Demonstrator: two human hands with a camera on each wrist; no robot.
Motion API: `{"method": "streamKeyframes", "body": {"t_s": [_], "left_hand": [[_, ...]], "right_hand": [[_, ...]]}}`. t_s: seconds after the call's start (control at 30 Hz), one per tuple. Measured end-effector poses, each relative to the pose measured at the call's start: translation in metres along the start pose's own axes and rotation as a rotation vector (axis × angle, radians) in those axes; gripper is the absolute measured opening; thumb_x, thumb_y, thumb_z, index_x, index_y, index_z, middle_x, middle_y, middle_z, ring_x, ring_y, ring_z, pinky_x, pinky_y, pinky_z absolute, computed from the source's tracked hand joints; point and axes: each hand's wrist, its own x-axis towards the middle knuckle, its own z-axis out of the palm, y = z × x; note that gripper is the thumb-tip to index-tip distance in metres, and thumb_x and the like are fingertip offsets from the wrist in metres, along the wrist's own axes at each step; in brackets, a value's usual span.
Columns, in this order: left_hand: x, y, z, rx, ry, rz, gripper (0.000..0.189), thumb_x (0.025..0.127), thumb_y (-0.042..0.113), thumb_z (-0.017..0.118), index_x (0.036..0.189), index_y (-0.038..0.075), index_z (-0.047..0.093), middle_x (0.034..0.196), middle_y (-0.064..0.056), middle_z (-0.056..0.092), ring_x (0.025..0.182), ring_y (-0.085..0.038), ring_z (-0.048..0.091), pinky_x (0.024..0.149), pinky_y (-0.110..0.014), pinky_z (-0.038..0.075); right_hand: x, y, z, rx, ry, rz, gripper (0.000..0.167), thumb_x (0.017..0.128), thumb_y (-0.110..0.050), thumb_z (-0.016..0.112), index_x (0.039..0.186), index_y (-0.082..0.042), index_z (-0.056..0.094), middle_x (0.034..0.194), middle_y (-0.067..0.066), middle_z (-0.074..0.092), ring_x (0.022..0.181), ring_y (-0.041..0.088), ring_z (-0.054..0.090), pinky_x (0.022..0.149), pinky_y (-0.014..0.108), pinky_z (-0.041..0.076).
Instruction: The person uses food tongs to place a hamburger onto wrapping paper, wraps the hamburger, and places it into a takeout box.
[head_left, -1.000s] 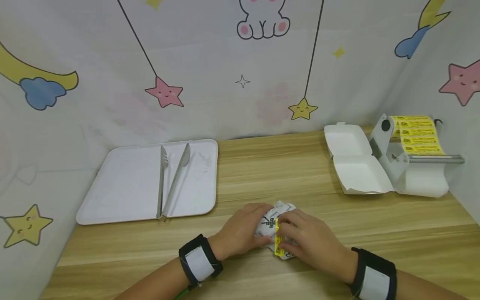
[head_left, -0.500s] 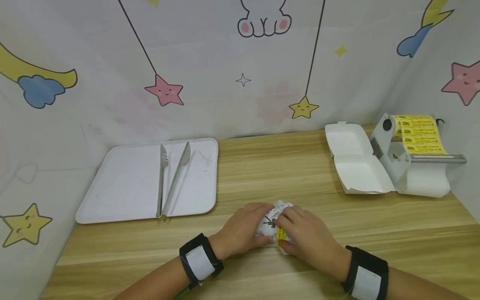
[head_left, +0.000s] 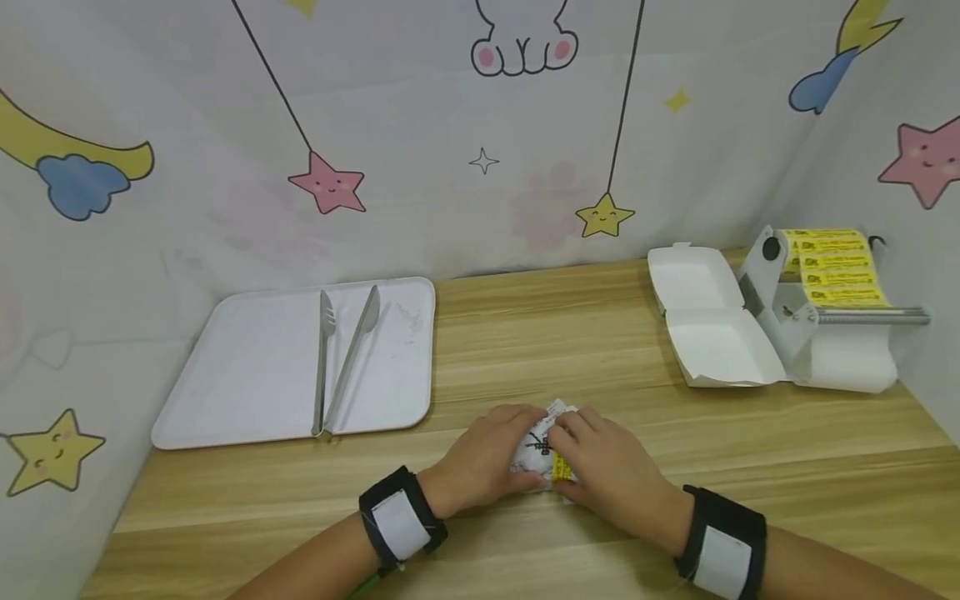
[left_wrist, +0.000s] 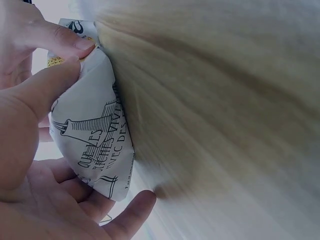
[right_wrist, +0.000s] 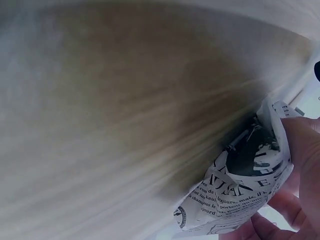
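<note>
Seemingly to keep the yellow label point(head_left: 561, 468) flat, the left hand point(head_left: 482, 461) was curled round one side of the paper-wrapped packet point(head_left: 534, 450) on the table point(head_left: 540, 350) while the right hand point(head_left: 618, 475) gripped the other.

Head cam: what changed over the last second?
Right hand moved left over the paper packet, toward the left hand, hiding more of the yellow label. No visible release. Left hand holds the packet as before; tray, fork, knife, foam box and label dispenser unmoved.
</note>
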Motion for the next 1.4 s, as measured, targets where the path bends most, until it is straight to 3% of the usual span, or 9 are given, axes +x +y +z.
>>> {"method": "streamKeyframes", "body": {"t_s": [0.23, 0.47, 0.73, 0.93, 1.1, 1.23, 1.4], "left_hand": [[-0.001, -0.001, 0.001, -0.004, 0.001, -0.004, 0.075, 0.085, 0.034, 0.084, 0.145, 0.004, 0.050, 0.145, -0.010, 0.055, 0.135, -0.026, 0.050, 0.110, -0.045, 0.044], [0.000, -0.003, -0.001, -0.028, 0.010, -0.009, 0.076, 0.083, 0.034, 0.086, 0.144, 0.005, 0.051, 0.145, -0.010, 0.055, 0.135, -0.026, 0.050, 0.112, -0.044, 0.042], [0.001, -0.002, -0.005, -0.036, 0.012, -0.020, 0.087, 0.081, 0.039, 0.087, 0.149, 0.006, 0.046, 0.147, -0.009, 0.053, 0.136, -0.025, 0.049, 0.113, -0.044, 0.041], [-0.004, -0.001, -0.018, -0.139, 0.010, -0.018, 0.096, 0.080, 0.043, 0.087, 0.156, 0.009, 0.038, 0.161, -0.016, 0.036, 0.144, -0.033, 0.039, 0.116, -0.051, 0.036], [-0.014, 0.000, -0.038, -0.186, 0.077, -0.033, 0.097, 0.082, 0.047, 0.084, 0.158, 0.011, 0.035, 0.166, -0.016, 0.025, 0.149, -0.037, 0.029, 0.116, -0.060, 0.030], [-0.026, -0.004, -0.056, -0.169, 0.183, -0.033, 0.096, 0.084, 0.044, 0.083, 0.159, 0.011, 0.033, 0.166, -0.014, 0.025, 0.150, -0.038, 0.027, 0.115, -0.065, 0.029], [-0.049, -0.016, -0.069, -0.006, 0.329, -0.001, 0.095, 0.086, 0.045, 0.081, 0.159, 0.006, 0.033, 0.163, -0.020, 0.028, 0.150, -0.042, 0.026, 0.115, -0.067, 0.026]], "right_hand": [[-0.002, 0.002, -0.001, 0.056, -0.047, 0.019, 0.059, 0.072, -0.038, 0.093, 0.113, -0.012, 0.060, 0.117, 0.004, 0.060, 0.106, 0.020, 0.057, 0.089, 0.035, 0.055], [-0.006, 0.006, -0.010, 0.120, -0.087, 0.070, 0.077, 0.070, -0.050, 0.089, 0.127, -0.007, 0.060, 0.128, 0.008, 0.061, 0.120, 0.024, 0.055, 0.103, 0.042, 0.049], [-0.014, 0.012, -0.021, 0.137, -0.104, 0.142, 0.083, 0.075, -0.059, 0.082, 0.133, -0.005, 0.059, 0.131, 0.010, 0.061, 0.123, 0.027, 0.056, 0.104, 0.046, 0.049], [-0.018, 0.019, -0.030, 0.112, -0.071, 0.199, 0.071, 0.085, -0.057, 0.076, 0.132, -0.006, 0.061, 0.129, 0.009, 0.062, 0.120, 0.027, 0.058, 0.100, 0.047, 0.051], [-0.024, 0.028, -0.044, 0.137, 0.006, 0.230, 0.056, 0.094, -0.044, 0.071, 0.134, -0.007, 0.059, 0.134, 0.011, 0.060, 0.124, 0.029, 0.057, 0.101, 0.051, 0.049], [-0.029, 0.039, -0.060, 0.145, 0.081, 0.250, 0.050, 0.098, -0.033, 0.069, 0.137, -0.005, 0.055, 0.138, 0.016, 0.057, 0.128, 0.035, 0.052, 0.105, 0.058, 0.043], [-0.034, 0.056, -0.078, 0.136, 0.158, 0.253, 0.054, 0.098, -0.031, 0.069, 0.141, -0.004, 0.052, 0.146, 0.020, 0.050, 0.134, 0.039, 0.046, 0.104, 0.061, 0.040]]}}
